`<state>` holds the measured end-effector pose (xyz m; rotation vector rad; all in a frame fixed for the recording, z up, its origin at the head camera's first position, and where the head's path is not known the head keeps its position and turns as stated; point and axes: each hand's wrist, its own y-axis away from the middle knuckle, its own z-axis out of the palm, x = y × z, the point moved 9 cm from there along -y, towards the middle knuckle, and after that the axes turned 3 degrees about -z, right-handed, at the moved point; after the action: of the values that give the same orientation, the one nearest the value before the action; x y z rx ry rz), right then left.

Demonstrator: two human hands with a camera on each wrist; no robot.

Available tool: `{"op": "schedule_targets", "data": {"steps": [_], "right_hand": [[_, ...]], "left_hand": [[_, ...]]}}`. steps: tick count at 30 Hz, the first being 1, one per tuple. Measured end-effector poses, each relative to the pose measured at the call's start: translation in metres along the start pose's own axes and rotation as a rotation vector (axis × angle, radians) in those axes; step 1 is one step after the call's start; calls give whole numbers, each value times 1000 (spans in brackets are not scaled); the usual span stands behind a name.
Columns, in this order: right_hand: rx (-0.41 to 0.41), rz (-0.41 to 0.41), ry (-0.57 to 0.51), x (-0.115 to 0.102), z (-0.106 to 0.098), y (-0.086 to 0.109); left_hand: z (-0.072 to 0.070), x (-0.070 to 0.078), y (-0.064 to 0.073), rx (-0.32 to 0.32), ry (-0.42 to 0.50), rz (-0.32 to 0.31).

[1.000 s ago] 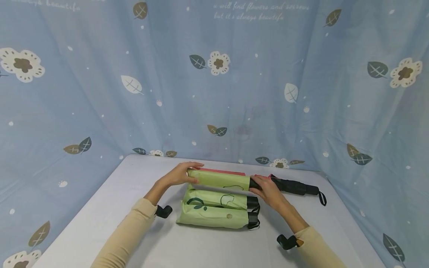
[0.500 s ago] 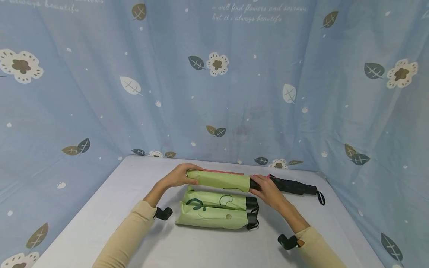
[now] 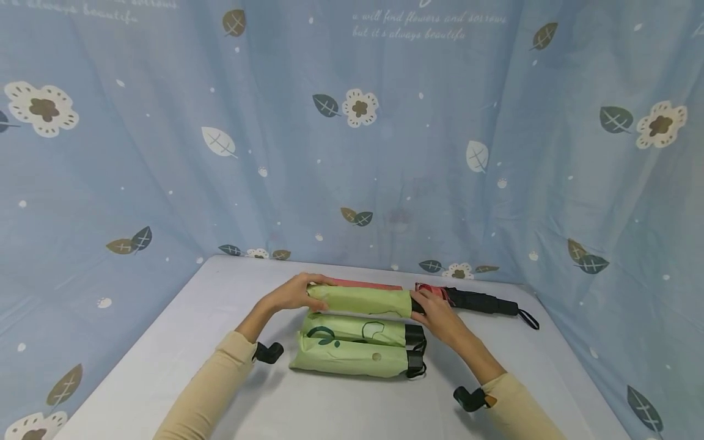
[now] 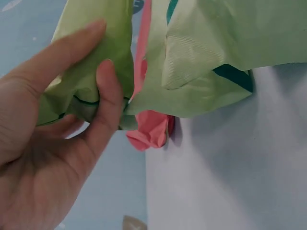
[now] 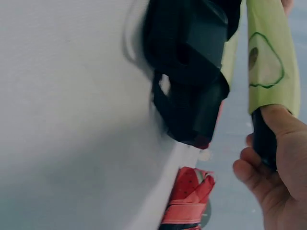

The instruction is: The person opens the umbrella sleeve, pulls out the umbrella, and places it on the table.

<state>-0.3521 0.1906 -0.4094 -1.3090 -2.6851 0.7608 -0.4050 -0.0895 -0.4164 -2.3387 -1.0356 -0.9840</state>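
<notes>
A folded umbrella in a light green sleeve [image 3: 363, 300] is raised level above two similar ones. My left hand [image 3: 293, 293] pinches its left end between thumb and fingers; the left wrist view shows the thumb on the green fabric [image 4: 86, 62]. At the other end my right hand [image 3: 440, 315] grips the black handle [image 5: 265, 139], thumb along it just past the sleeve. Below lie two green folded umbrellas, the rear one [image 3: 346, 329] and the front one [image 3: 352, 357], side by side with black handles to the right. Behind the held umbrella shows a red strip [image 3: 368, 285].
Beyond my right hand lies a black folded umbrella [image 3: 478, 301] with a red, watermelon-like patterned end [image 5: 189, 191] and a wrist loop. The white table [image 3: 341, 409] reaches back to a blue printed curtain [image 3: 352, 153].
The held umbrella has come down slightly and turned about its length, so its outline print shows less. The black umbrella has shifted a little, with more of its red end showing.
</notes>
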Motion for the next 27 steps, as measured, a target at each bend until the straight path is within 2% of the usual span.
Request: {"op": "schedule_targets", "data": {"steps": [5,9,13,18,22,27], "right_hand": [[50,-52,2,-1,-2,5],[95,-65,-26,1,-7,8],[139,-60,-41,5,-15,10],[175,-51,-60,8,-21,12],[179,-50,-74,9,-22,13],[153,-9,-66,11,-14,12]], "left_hand": [[11,-2,2,-101,86,-13],[11,-7,5,-113,135,-17],[6,-12,9,-90,128,-23],[-3,-12,12,-49,98,-35],[-4,-7,9,-33,102,-61],[-4,-3,6,38,69,-60]]}}
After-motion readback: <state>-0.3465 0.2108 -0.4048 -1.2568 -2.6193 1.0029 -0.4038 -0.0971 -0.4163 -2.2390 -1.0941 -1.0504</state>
